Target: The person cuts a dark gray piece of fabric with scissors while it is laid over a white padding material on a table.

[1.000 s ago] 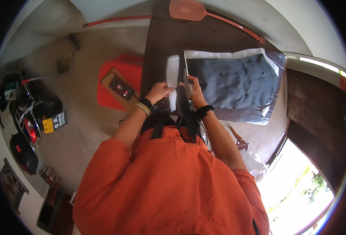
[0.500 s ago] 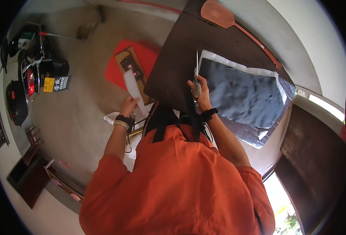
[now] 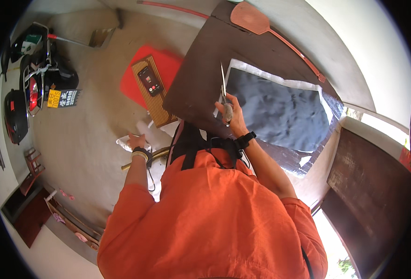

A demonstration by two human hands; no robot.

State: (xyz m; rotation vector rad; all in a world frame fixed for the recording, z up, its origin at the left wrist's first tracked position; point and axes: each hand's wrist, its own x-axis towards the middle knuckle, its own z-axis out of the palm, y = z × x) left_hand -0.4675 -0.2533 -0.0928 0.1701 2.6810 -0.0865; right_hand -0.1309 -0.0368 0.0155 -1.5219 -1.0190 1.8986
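Observation:
My right hand (image 3: pixel 235 115) grips a pair of scissors (image 3: pixel 224 88) by the handles, blades pointing away from me over the dark table (image 3: pixel 191 69). To the right of it, on the table, lies a dark grey sheet (image 3: pixel 275 107) bordered by white material. My left hand (image 3: pixel 137 141) is low at the left, off the table, with its fingers apart and nothing seen in them. A blurred white strip (image 3: pixel 159 134) is just right of that hand, separate from the fingers. White material (image 3: pixel 123 142) also shows at the hand's left side.
A red stool (image 3: pixel 133 76) holds a striped wooden board (image 3: pixel 142 104) with a phone (image 3: pixel 150 83) on it. An orange fly swatter (image 3: pixel 250 17) rests along the table's far edge. Silvery foil (image 3: pixel 287 163) lies under the grey sheet. A motorbike (image 3: pixel 33 88) stands at the far left.
My left hand has let go of the white strip and moved down and left; the strip has dropped lower, baring the phone and board. My right hand still holds the scissors.

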